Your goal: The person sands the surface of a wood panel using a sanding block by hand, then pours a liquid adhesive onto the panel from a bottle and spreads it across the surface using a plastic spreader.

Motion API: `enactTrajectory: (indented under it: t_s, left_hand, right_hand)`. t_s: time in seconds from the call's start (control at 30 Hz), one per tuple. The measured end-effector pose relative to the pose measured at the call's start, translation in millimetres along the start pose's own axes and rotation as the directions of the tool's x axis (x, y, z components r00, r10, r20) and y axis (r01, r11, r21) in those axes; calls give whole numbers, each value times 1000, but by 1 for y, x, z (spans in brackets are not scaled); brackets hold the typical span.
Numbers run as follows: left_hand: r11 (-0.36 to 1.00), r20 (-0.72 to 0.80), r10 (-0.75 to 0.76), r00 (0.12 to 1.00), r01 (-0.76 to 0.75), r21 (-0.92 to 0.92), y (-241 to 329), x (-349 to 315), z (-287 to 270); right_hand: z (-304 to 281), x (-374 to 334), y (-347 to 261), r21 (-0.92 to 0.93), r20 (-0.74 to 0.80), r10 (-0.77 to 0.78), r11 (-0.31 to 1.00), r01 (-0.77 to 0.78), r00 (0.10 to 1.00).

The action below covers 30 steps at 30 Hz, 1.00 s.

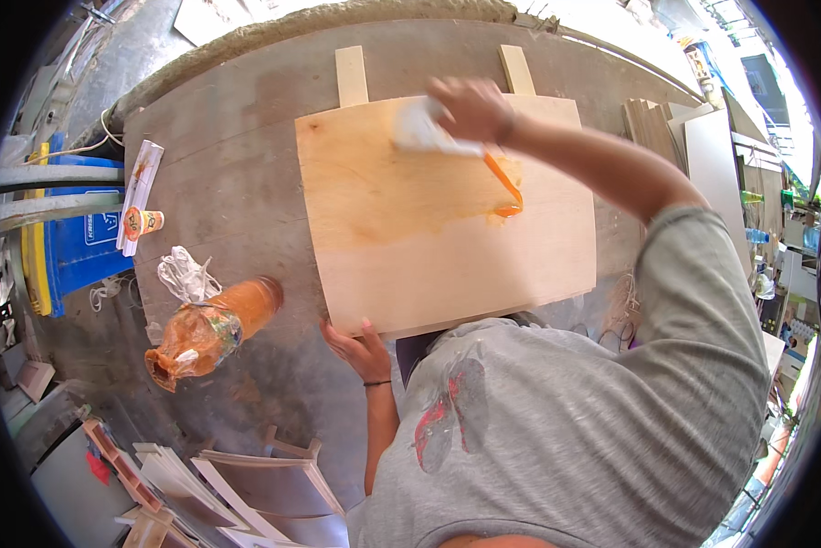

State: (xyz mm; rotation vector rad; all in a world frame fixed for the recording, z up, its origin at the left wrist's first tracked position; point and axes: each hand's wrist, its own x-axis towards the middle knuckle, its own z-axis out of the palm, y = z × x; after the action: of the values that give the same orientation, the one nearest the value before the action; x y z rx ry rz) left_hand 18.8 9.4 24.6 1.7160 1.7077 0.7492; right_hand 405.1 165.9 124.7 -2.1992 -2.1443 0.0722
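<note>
A pale plywood panel [447, 274] lies in front of me, its far part coloured an uneven yellow-orange. My right hand [472, 110], blurred by motion, is closed on a white rag [419, 130] at the panel's far side. Just nearer than the rag, a bright orange streak of liquid [506, 187] lies wet on the wood. My left hand [363, 354] touches the near left corner of the panel, thumb and fingers apart.
Two wooden strips [352, 78] show beyond the panel's far edge. To the left are an orange-stained plastic bottle [214, 329], a bundle of white cord [187, 274], a small orange cup [143, 222] and a blue bin [86, 233]. Boards [264, 484] are stacked at lower left.
</note>
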Motion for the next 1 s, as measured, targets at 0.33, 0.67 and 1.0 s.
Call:
enactTrajectory:
  t_s: [0.33,0.67,1.0]
  left_hand:
    - [996,-78,-69,995,64,-67,-8,-2,5]
    - [998,-49,-49,998,47,-38,-19,-2,11]
    - [996,-79,-77,994,72,-57,-6,-1,13]
  right_hand:
    - [-36,-59,41,174,132,8,984,-31,991]
    - [-37,46,116,71,-187,285,959,-276,940]
    - [-12,-115,98,96,32,66,993,-69,997]
